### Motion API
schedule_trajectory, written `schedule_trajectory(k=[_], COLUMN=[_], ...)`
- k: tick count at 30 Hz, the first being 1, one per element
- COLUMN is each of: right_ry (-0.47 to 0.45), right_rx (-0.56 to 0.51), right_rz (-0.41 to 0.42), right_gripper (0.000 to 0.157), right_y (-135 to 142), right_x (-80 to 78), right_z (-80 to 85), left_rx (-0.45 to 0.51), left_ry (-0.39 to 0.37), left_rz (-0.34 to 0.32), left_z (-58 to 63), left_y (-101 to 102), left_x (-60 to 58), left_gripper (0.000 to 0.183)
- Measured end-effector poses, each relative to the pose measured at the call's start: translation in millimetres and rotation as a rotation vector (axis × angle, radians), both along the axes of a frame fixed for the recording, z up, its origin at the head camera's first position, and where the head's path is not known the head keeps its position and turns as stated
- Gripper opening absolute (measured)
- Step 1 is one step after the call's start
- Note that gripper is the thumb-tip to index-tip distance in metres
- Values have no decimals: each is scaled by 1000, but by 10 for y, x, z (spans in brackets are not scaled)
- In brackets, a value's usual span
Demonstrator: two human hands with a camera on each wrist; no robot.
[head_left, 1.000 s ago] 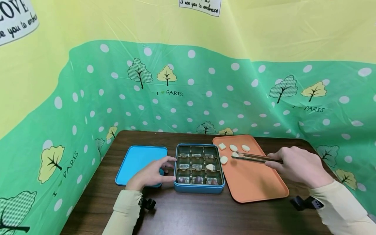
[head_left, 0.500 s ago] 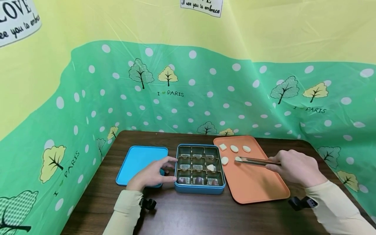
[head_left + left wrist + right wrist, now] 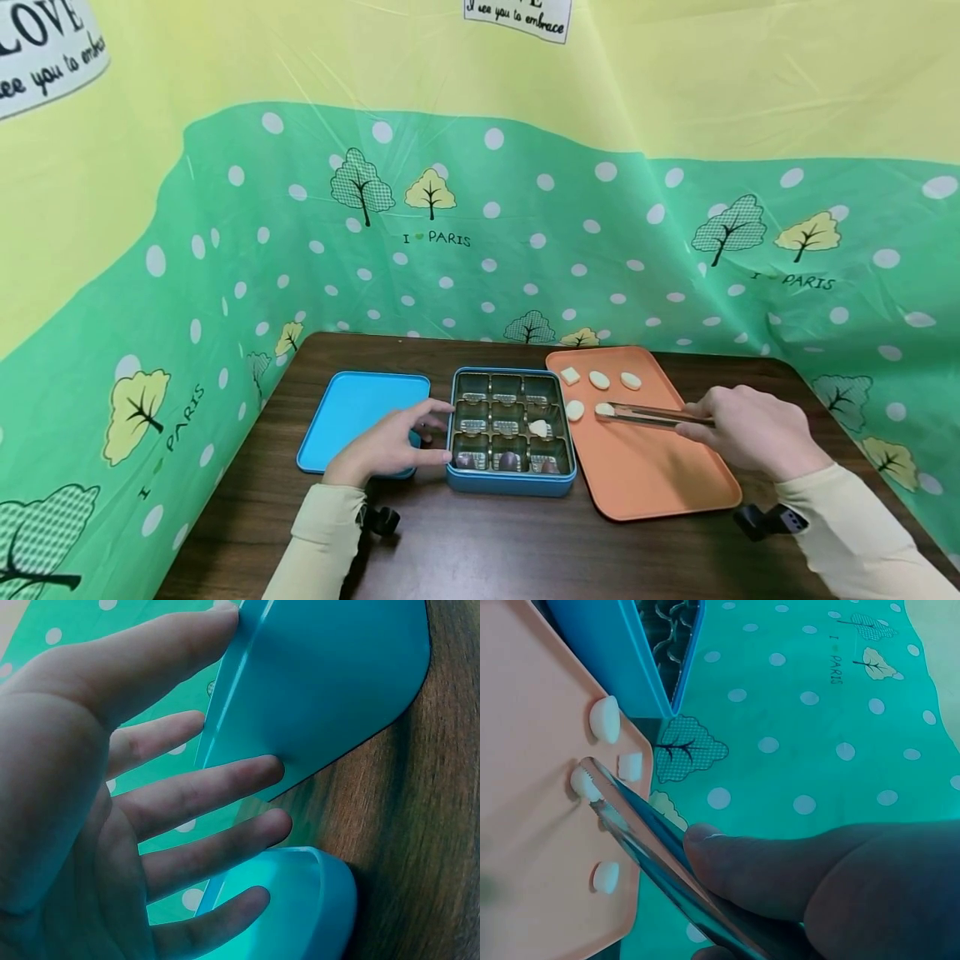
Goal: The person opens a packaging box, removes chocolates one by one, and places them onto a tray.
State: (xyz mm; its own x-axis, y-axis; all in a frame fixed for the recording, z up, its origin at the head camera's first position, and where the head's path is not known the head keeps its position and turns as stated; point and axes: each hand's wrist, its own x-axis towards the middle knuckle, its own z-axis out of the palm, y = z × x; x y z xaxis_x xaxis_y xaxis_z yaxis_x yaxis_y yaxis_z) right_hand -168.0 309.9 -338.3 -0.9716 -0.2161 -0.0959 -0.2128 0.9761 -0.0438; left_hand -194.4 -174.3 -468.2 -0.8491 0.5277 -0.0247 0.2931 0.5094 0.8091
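Observation:
In the head view my right hand (image 3: 753,427) holds slim metal tongs (image 3: 648,414) over the orange tray. In the right wrist view, the serrated tips of the tongs (image 3: 641,825) meet a round white piece (image 3: 583,784), which looks like white chocolate. Whether the piece is off the tray is hard to tell. My left hand (image 3: 386,442) touches the left side of the blue box (image 3: 510,482) with thumb and fingertips, its fingers spread fairly straight. The box has a divided insert, with dark chocolates (image 3: 507,461) in the near row and a white piece (image 3: 538,427) in the middle row's right compartment.
Several white pieces (image 3: 598,380) lie on the far part of the orange tray (image 3: 652,475). Left of the box is a blue lid (image 3: 367,408), partly behind my left hand. A patterned green and yellow sheet (image 3: 465,275) hangs beyond the brown table (image 3: 465,542).
The tongs, spread wider a second ago, have narrowed on the round white piece. That piece has shifted slightly toward me with them. My left hand stays against the box.

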Motion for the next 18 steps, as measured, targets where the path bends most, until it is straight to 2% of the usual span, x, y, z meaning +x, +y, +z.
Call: schedule_trajectory(k=[6,18], right_ry=[-6,-16], right_rx=[4,4], right_rz=[-12,-41], right_gripper=[32,58], right_y=[7,31], right_x=[26,115], right_z=[20,100], left_rx=[-2,16], left_ry=[2,6], left_rz=[3,-15], left_z=[-5,-7], left_y=[6,-10], left_x=[-5,1], left_gripper=[67,69])
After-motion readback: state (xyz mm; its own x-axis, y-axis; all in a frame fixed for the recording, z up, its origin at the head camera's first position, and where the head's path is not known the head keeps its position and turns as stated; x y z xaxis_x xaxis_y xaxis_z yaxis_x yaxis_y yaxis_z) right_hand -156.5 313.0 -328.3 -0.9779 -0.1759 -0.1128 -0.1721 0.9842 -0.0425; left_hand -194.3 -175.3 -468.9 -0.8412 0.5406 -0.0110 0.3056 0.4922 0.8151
